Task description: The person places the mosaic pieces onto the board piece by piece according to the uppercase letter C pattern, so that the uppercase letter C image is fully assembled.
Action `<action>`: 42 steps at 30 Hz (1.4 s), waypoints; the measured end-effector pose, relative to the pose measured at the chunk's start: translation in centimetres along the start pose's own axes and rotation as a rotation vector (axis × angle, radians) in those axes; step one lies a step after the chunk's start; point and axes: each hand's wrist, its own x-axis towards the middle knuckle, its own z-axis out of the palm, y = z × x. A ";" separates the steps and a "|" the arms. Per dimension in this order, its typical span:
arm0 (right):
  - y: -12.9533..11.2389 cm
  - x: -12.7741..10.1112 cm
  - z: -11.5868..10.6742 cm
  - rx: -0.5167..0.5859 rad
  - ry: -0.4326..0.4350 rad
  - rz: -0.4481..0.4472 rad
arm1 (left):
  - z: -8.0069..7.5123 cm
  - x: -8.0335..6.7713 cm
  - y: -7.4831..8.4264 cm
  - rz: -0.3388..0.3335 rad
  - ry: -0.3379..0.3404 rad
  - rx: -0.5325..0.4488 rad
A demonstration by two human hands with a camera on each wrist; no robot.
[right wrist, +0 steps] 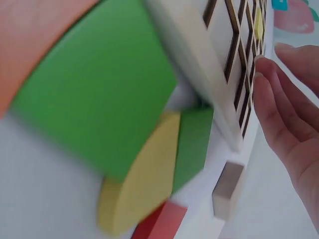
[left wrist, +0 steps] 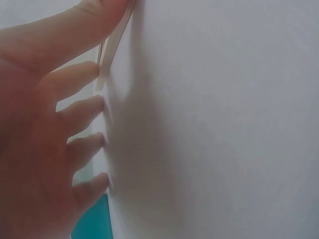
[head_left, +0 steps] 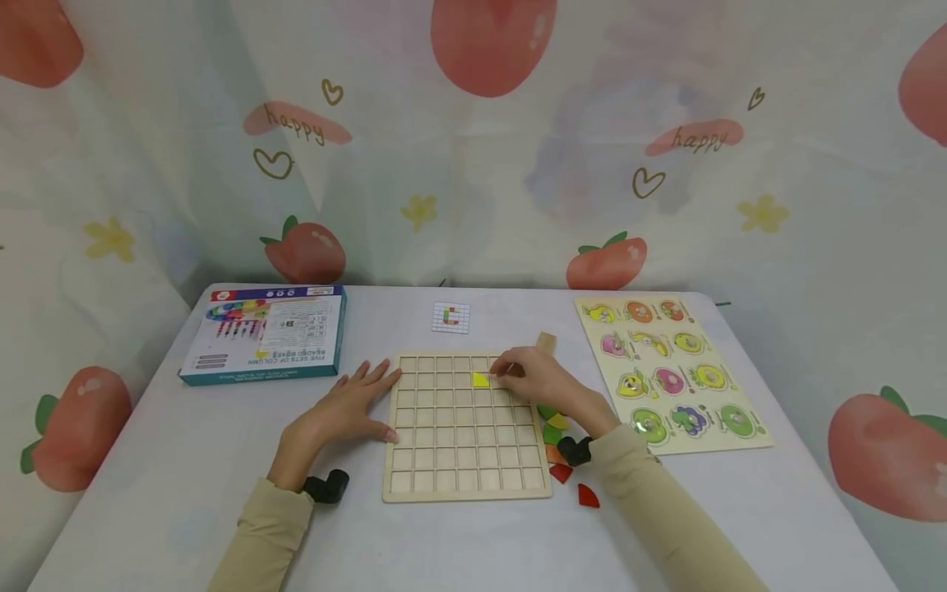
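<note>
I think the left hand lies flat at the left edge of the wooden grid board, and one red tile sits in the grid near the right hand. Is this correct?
Not quite: the tile in the grid is yellow, not red, as the head view shows. The rest holds: the left hand lies flat at the left edge of the wooden grid board, and the tile sits near the right hand.

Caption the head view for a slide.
Left hand steadies wooden grid board while right hand rests by a yellow piece in it.
</note>
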 end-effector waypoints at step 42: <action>6.5 -7.6 -3.8 0.117 -0.011 0.260 | 0.1 0.0 -0.1 0.010 0.006 0.000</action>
